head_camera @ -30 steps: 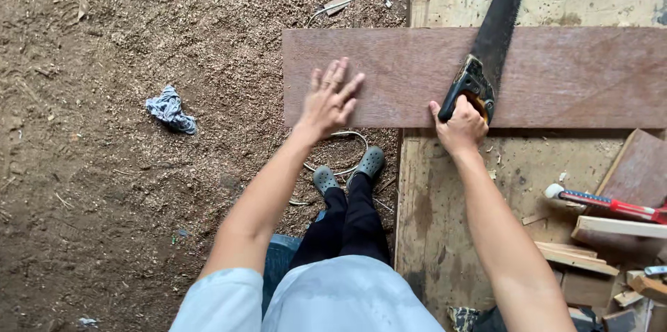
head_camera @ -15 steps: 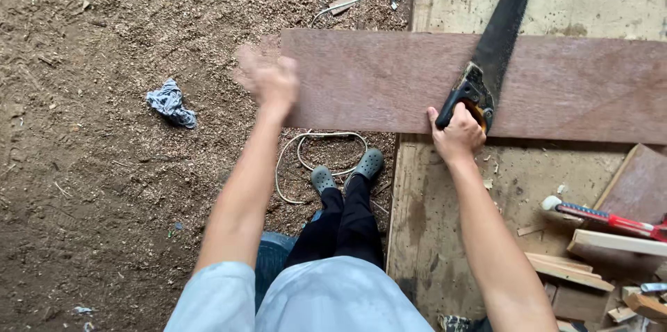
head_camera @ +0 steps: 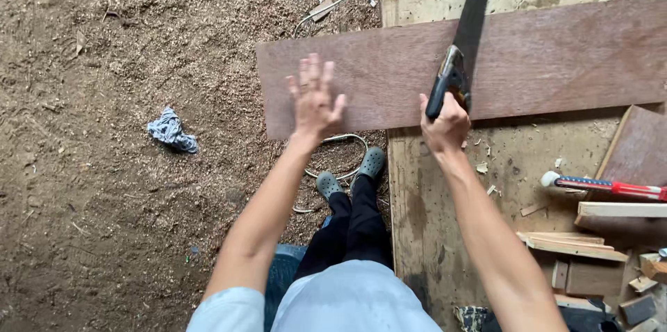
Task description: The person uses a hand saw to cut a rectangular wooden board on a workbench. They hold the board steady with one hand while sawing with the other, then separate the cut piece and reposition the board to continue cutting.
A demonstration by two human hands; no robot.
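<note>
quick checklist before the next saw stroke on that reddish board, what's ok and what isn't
1. Right hand gripped on the saw handle: ok.
2. Blade lying across the reddish board: ok.
3. Left hand steadying the board: cannot tell; it is blurred, over the board's left end, fingers spread.
4. Left hand apart from the blade: ok.
5. Board supported: not ok in part; its left end overhangs the plywood platform above the sawdust floor.
6. Feet placed away from the cord: not ok; the looped cord lies right by the shoes.
</note>
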